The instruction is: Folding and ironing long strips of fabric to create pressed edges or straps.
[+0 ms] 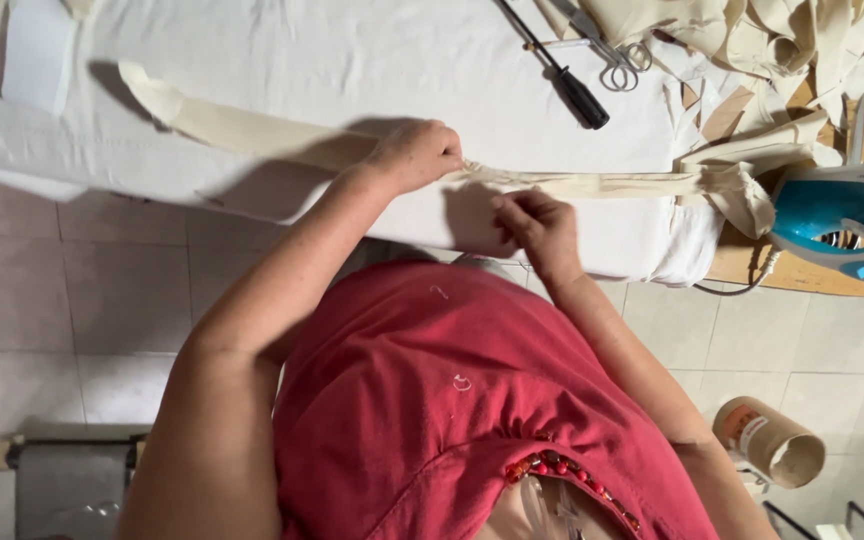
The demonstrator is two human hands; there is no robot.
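A long cream fabric strip (242, 130) lies slack across the white-covered counter (352, 60), its loose end trailing off to one side so the worked part stays flat. The left hand (414, 155) is closed, pinching the strip where it narrows into a fold, apparently to anchor it. Just beside it, the right hand (537, 222) has its fingers curled at the strip's lower edge, seemingly tucking it; how firmly it grips I cannot tell. A screwdriver (557, 70) and scissors (620, 58) sit within reach, and a blue iron (842, 215) rests at the far end beside piled offcuts (802, 40).
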